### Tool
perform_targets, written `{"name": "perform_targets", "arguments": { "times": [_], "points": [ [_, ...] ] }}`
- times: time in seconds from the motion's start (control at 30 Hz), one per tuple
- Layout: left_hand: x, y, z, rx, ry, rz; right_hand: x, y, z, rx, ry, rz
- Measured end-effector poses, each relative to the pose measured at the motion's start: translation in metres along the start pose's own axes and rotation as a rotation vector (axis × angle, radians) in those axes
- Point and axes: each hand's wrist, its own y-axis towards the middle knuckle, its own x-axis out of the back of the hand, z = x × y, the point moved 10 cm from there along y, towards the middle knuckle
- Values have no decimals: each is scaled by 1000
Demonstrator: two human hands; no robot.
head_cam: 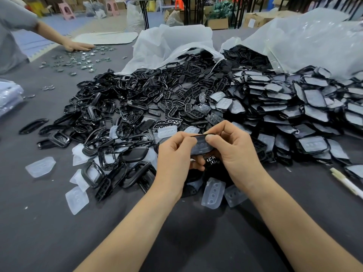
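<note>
Surrounding the held shell [202, 146]: grey table [59, 222], boxes [218, 23].

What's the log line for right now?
held: black frame with clear button pad | left hand: pinches it | right hand: pinches it | nearby: pile of black frames

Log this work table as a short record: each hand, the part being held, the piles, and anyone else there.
Held part: black shell with a clear pad
Left hand: pinches its left end
Right hand: pinches its right end
Left pile: loose black frames
Right pile: black parts with pads fitted
Near wrists: clear pads
Far left: another person's hand on small badges
Right edge: pen
</note>
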Motion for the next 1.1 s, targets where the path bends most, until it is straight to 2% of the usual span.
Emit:
{"name": "perform_targets", "arguments": {
  "times": [0.5, 0.93, 1.1],
  "points": [
    [-1, 0, 1, 36, 11, 24, -2, -1, 5, 50, -62, 7],
    [-9, -8, -11, -225, 287, 12, -3, -3, -14, -107, 116, 3],
    [-8, -8, -6, -156, 153, 13, -6, -3, -10, -100, 119, 41]
  ]
}}
